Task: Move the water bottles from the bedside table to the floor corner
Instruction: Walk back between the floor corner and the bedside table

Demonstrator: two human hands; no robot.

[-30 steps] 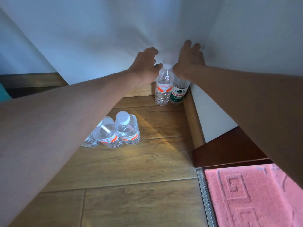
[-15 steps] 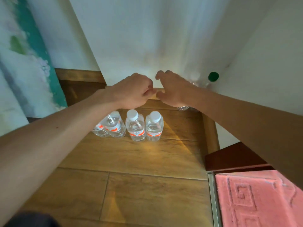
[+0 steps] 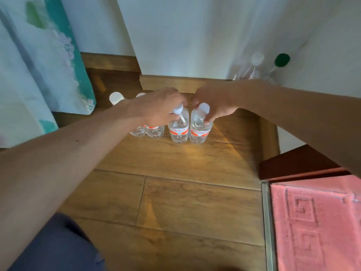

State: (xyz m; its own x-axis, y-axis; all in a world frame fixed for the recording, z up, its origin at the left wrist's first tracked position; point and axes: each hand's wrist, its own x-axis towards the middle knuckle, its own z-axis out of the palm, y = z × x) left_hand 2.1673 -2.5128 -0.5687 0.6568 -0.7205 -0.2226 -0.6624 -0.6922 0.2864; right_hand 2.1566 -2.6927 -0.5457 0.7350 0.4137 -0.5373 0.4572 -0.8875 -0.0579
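Several small clear water bottles with white caps and orange labels stand in a row on the wooden floor. My left hand (image 3: 158, 108) grips the neck of one bottle (image 3: 178, 130). My right hand (image 3: 213, 103) grips the neck of the bottle beside it (image 3: 200, 132). Two more bottles (image 3: 154, 132) stand to the left, partly hidden by my left wrist; one white cap (image 3: 116, 97) shows. In the corner behind my right forearm stand a white-capped bottle (image 3: 257, 59) and a green-capped bottle (image 3: 282, 60), against the white wall.
A floral curtain (image 3: 45, 61) hangs at the left. A wooden skirting board (image 3: 175, 81) runs along the wall. A dark red step (image 3: 297, 163) and a pink patterned mat (image 3: 316, 222) lie at the right. My knee in dark cloth (image 3: 58, 247) is at the bottom left.
Both hands have left the two corner bottles, drawn back and come down onto the necks of the two right-hand bottles of the floor row. The view has tilted down and left.
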